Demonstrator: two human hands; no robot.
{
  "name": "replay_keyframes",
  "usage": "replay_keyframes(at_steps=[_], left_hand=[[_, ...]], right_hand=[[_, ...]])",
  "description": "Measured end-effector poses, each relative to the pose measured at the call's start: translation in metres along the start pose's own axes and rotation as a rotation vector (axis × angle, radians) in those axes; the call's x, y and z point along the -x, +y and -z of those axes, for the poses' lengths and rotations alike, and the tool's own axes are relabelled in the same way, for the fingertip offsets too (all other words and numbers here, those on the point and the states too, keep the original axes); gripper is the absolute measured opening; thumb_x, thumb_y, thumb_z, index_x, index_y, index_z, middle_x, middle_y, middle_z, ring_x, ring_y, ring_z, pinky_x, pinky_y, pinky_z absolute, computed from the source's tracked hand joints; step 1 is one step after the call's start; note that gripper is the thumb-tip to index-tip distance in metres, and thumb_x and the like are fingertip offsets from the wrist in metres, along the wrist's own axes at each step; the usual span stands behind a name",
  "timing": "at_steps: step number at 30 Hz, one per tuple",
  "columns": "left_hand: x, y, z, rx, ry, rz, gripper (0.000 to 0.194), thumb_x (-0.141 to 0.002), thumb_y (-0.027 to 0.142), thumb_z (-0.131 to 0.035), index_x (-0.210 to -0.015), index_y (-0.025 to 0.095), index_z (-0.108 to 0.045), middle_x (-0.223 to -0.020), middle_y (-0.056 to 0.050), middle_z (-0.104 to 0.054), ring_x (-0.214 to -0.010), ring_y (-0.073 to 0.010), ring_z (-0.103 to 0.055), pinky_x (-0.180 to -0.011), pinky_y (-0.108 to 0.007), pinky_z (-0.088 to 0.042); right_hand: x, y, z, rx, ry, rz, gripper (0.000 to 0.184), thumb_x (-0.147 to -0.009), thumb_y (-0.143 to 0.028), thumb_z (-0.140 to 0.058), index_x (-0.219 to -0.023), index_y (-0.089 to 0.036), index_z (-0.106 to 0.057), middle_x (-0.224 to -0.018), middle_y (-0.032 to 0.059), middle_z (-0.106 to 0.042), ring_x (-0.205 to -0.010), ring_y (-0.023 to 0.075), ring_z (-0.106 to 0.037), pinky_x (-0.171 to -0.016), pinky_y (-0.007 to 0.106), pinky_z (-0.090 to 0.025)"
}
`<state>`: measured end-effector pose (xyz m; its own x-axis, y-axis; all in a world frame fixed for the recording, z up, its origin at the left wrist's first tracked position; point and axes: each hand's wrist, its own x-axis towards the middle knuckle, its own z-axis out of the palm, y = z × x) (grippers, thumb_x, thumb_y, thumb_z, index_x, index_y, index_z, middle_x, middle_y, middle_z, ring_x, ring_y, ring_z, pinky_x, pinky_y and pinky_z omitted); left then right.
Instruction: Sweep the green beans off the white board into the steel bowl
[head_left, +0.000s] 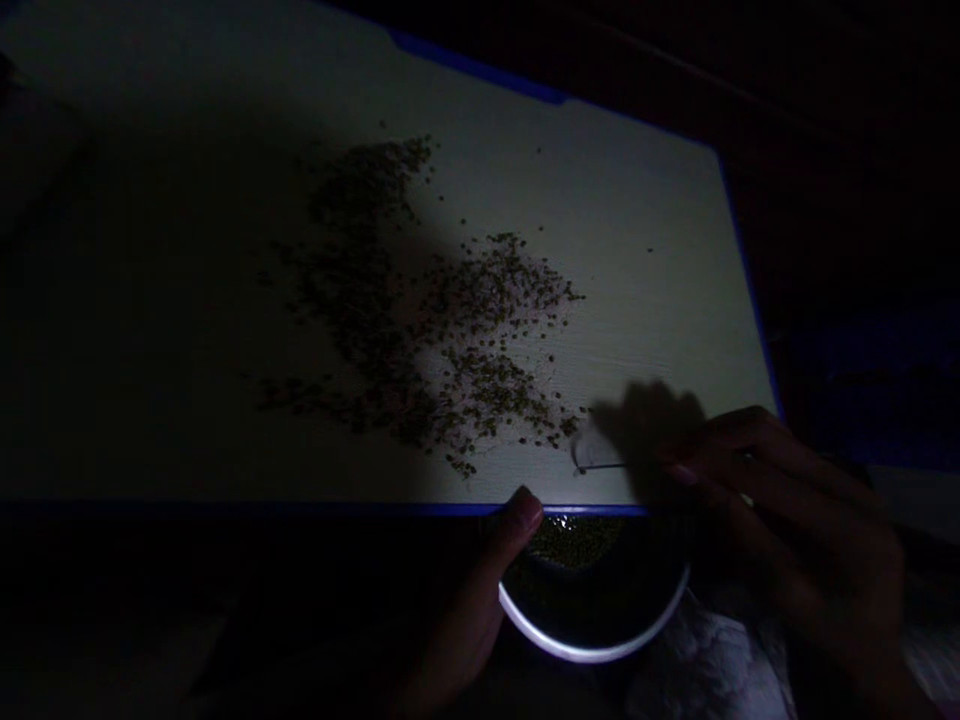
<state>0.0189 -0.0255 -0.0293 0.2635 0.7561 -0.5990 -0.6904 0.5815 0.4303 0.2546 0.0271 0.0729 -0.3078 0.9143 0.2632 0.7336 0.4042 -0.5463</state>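
Seeds [495, 385] lie scattered from the board's [637, 330] middle towards its near edge, by the bowl [592, 655]. Right hand [810, 510] pinches a thin tool [600, 466]; low, short strokes would suit. Left hand [472, 620] thumbs that edge; whether it grips cannot be told.

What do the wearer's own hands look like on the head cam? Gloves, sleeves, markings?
Both the left hand and right hand are bare: five-fingered human hands, no gloves. No ring, watch or marking can be made out. The wrists fade into deep shadow, so I can't tell whether there are sleeves, or their colour.
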Motion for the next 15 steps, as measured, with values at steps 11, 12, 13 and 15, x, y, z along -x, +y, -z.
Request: replay_keyframes(at_steps=[11, 12, 13, 15], left_hand=[[0.0, -0.002, -0.005, -0.004, 0.13, -0.056, 0.085, -0.083, 0.057, -0.102, -0.157, 0.029, -0.07, -0.155, -0.011, -0.082, -0.168, -0.0438, -0.055, -0.145, -0.058, -0.032], [0.0, -0.002, -0.005, 0.0, 0.123, -0.048, 0.084, -0.084, 0.057, -0.101, -0.156, 0.028, -0.071, -0.156, -0.011, -0.082, -0.166, -0.0443, -0.057, -0.145, -0.058, -0.033], [0.0, -0.001, -0.006, 0.003, 0.115, -0.032, 0.082, -0.084, 0.057, -0.101, -0.155, 0.027, -0.073, -0.155, -0.012, -0.082, -0.164, -0.0452, -0.059, -0.145, -0.06, -0.033], [0.0, 0.001, -0.007, 0.008, 0.11, -0.01, 0.081, -0.084, 0.058, -0.101, -0.154, 0.026, -0.074, -0.153, -0.012, -0.084, -0.164, -0.0462, -0.06, -0.144, -0.062, -0.034]], right_hand=[[0.013, -0.009, 0.006, 0.012, -0.042, 0.053, 0.032, -0.107, -0.003, -0.068, -0.122, -0.027, -0.083, -0.114, 0.0019, -0.081, -0.102, 0.0187, -0.075, -0.081, 0.036, -0.062], [0.014, -0.011, 0.006, 0.01, -0.035, 0.059, 0.032, -0.107, -0.003, -0.068, -0.122, -0.026, -0.083, -0.113, 0.0019, -0.081, -0.102, 0.0189, -0.075, -0.081, 0.036, -0.062], [0.014, -0.012, 0.005, 0.01, -0.026, 0.067, 0.031, -0.106, -0.002, -0.069, -0.121, -0.026, -0.083, -0.112, 0.0019, -0.082, -0.103, 0.019, -0.075, -0.081, 0.036, -0.062], [0.013, -0.015, 0.001, 0.005, -0.006, 0.078, 0.03, -0.105, -0.002, -0.072, -0.121, -0.025, -0.082, -0.109, 0.0015, -0.083, -0.101, 0.0187, -0.076, -0.08, 0.035, -0.062]])
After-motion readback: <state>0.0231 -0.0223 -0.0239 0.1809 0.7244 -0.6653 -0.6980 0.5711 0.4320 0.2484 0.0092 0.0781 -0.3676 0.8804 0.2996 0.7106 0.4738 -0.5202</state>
